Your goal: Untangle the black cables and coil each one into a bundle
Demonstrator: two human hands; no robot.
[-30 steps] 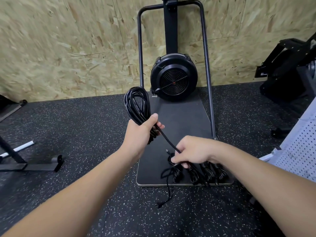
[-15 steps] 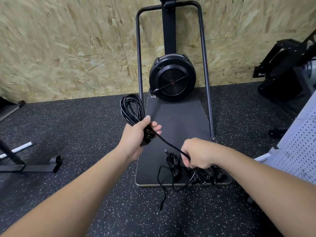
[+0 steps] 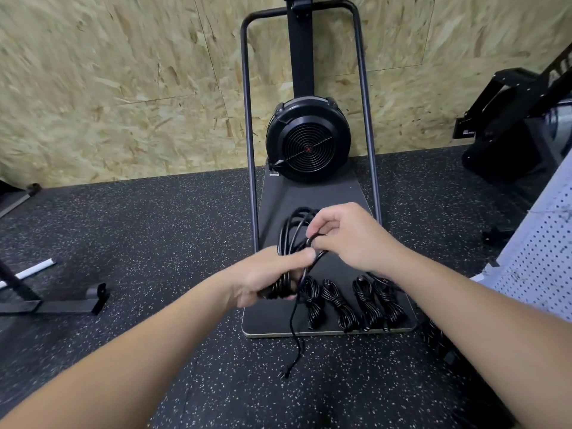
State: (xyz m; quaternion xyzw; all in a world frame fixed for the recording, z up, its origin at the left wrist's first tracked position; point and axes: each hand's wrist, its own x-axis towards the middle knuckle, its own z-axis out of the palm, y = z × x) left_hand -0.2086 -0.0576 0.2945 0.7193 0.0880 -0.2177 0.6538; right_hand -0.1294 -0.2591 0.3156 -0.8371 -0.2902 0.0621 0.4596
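My left hand [image 3: 266, 277] grips a black cable coil [image 3: 292, 233] at its lower end, the loops standing up above my fist. My right hand [image 3: 343, 235] pinches the same cable's free strand against the coil's side, just above my left thumb. The loose tail [image 3: 295, 342] hangs down from my hands and ends in a plug lying on the floor. Several finished black cable bundles [image 3: 349, 301] lie side by side on the front of the dark platform [image 3: 309, 199], right below my hands.
A black fan-wheel machine [image 3: 308, 139] with a metal frame stands at the platform's back against the chipboard wall. A black stand foot [image 3: 62, 305] lies on the speckled floor at left. A white perforated panel [image 3: 538, 264] and dark equipment are at right.
My left hand has lowered the coil and brought it right, over the platform. My right hand has risen from the bundles up to the coil, carrying the strand with it; the tail now hangs slack.
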